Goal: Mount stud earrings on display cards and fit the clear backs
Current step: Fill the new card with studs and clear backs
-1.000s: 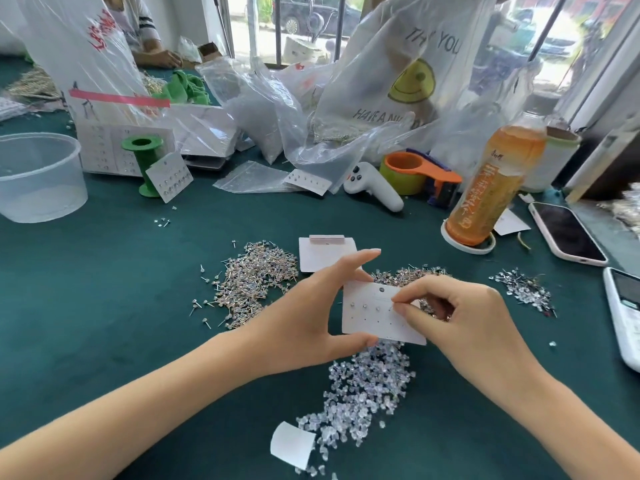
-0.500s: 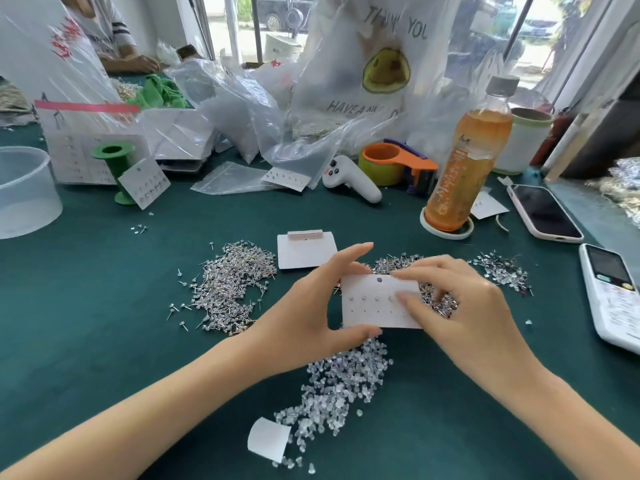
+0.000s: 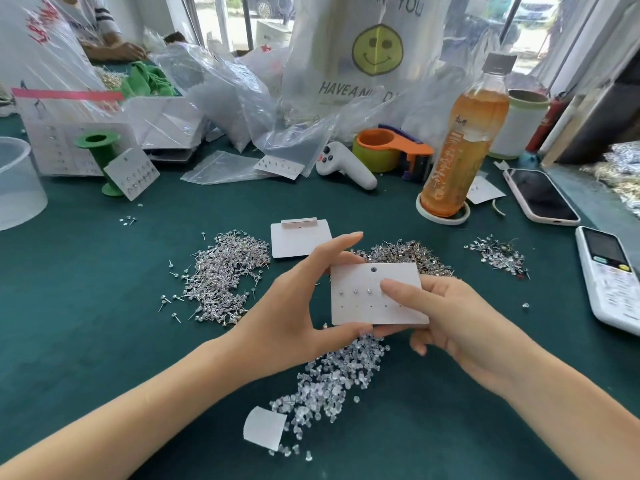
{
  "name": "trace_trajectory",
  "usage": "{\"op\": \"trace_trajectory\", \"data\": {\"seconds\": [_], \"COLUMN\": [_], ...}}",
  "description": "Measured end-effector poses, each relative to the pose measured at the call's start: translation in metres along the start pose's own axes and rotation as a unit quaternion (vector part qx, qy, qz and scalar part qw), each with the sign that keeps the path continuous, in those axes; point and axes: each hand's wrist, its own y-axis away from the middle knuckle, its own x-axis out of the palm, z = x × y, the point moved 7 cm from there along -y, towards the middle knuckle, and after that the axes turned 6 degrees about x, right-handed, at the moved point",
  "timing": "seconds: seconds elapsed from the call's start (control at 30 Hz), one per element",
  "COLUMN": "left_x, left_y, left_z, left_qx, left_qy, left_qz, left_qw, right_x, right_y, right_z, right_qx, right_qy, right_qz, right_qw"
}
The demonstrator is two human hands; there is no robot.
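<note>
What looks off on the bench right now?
Nothing damaged. Stray studs lie apart from the main stud pile, and one clear back sits alone right of the card that both hands hold. The bottle stands upright.

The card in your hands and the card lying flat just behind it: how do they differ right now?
The held card is lifted off the table, with the left hand and right hand gripping its edges; the spare card lies on the green cloth, untouched. The held card shows a row of mounted studs above empty holes; the spare card shows no studs, only a strip along its top edge. Both are white, rectangular and alike in size.
</note>
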Motion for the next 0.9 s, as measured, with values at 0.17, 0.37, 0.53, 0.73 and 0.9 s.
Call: {"op": "trace_trajectory", "data": {"seconds": [0.17,0.37,0.53,0.73,0.9], "left_x": [0.001,0.005,0.002,-0.026,-0.013], "left_y": [0.001,0.003,0.002,-0.006,0.003], "left_z": [0.000,0.000,-0.004,0.017,0.031], "left_qx": [0.010,0.017,0.032,-0.038,-0.058], "left_qy": [0.005,0.015,0.022,-0.022,-0.060], "left_qz": [0.005,0.009,0.002,-0.044,0.141], "left_qw": [1.000,1.000,0.999,0.998,0.986], "right_x": [0.003,0.000,-0.001,-0.020,-0.023], "right_y": [-0.001,-0.004,-0.005,0.002,0.007], "right_z": [0.000,-0.002,-0.003,0.002,-0.004], "right_qx": [-0.004,-0.022,-0.048,-0.150,-0.186], "right_qy": [-0.004,0.007,-0.017,-0.074,-0.081], "right_qz": [0.001,-0.028,-0.041,-0.122,-0.152], "right_qw": [1.000,0.999,0.998,0.978,0.967]}}
